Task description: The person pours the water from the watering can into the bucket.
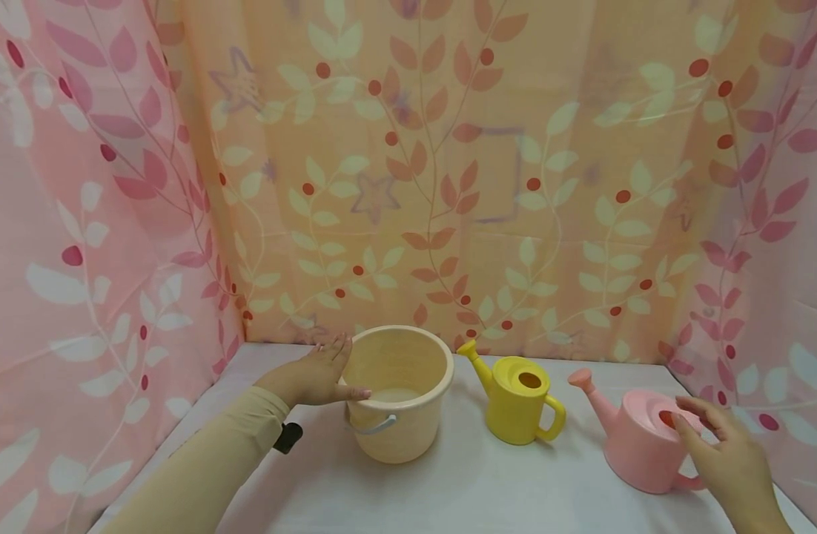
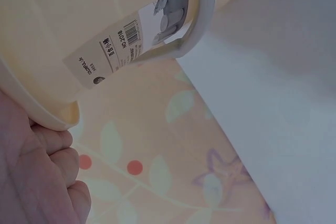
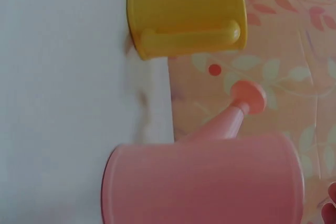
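On the table (image 1: 488, 489), left of centre: cream bucket (image 1: 408, 426), upright, grey handle (image 1: 375, 426) hanging down its side. Left hand (image 1: 315, 377) at the bucket's rim, fingers mostly straight, thumb laid across the near edge. Bucket's label (image 2: 126, 43) carries a barcode, "NO.2018" and, smaller, what reads as "COLORFUL Life"; Chinese characters too blurred to transcribe surely. Right of the bucket, pink watering can (image 1: 638, 445), upright, spout leftward. Right hand (image 1: 725, 441) beside its top, thumb and fingers parted, gripping nothing; contact, cannot tell. Between bucket and pink can, yellow watering can (image 1: 518, 408), untouched. Behind, leaf-patterned cloth (image 1: 435, 185) with faint purple stars.
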`<state>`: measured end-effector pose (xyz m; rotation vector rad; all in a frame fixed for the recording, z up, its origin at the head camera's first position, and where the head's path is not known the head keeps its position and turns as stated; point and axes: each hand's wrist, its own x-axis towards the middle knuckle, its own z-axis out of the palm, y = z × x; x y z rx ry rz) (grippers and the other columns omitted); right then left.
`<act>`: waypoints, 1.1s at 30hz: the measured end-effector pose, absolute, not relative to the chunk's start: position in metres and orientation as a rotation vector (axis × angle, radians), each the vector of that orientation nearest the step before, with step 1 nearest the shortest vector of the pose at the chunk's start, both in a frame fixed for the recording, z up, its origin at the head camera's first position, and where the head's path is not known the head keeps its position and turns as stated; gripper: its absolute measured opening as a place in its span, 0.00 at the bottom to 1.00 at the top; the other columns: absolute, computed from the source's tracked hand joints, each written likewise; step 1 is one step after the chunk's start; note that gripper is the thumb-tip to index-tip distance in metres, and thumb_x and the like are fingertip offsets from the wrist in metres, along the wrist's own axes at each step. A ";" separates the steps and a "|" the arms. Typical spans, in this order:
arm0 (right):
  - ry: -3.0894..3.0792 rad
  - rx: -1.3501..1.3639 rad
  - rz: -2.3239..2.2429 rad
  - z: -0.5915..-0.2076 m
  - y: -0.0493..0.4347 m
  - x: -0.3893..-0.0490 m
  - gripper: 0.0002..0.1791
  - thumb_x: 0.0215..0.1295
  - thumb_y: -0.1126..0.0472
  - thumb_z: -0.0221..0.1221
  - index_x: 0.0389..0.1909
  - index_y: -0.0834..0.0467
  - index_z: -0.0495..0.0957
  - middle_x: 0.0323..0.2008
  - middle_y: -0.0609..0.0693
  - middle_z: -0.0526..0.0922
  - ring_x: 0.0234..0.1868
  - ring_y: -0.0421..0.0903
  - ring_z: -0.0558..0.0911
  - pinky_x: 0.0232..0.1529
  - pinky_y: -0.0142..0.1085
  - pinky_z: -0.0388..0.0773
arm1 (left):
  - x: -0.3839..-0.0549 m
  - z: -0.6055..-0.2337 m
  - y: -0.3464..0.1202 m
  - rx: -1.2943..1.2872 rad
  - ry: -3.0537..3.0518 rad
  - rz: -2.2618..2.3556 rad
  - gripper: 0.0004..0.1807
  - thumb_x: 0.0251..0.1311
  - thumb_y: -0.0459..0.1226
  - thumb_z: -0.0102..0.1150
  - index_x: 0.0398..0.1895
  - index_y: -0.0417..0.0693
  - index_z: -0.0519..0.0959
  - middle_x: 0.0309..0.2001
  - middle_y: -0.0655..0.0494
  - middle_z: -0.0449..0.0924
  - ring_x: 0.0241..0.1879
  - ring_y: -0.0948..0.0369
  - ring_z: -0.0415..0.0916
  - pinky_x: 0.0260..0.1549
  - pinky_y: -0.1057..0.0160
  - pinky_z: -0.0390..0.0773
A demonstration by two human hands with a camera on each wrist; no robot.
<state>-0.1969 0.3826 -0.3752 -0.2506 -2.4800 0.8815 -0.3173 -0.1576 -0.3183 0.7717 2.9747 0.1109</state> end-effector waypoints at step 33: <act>-2.358 -0.804 1.118 -0.428 0.420 -0.195 0.37 0.63 0.40 0.49 0.61 0.67 0.64 0.55 0.69 0.68 0.30 0.30 0.70 0.28 0.22 0.73 | -0.315 -0.316 -0.157 0.780 2.976 0.153 0.62 0.48 0.72 0.41 0.69 0.30 0.42 0.70 0.35 0.38 0.70 0.46 0.36 0.65 0.46 0.44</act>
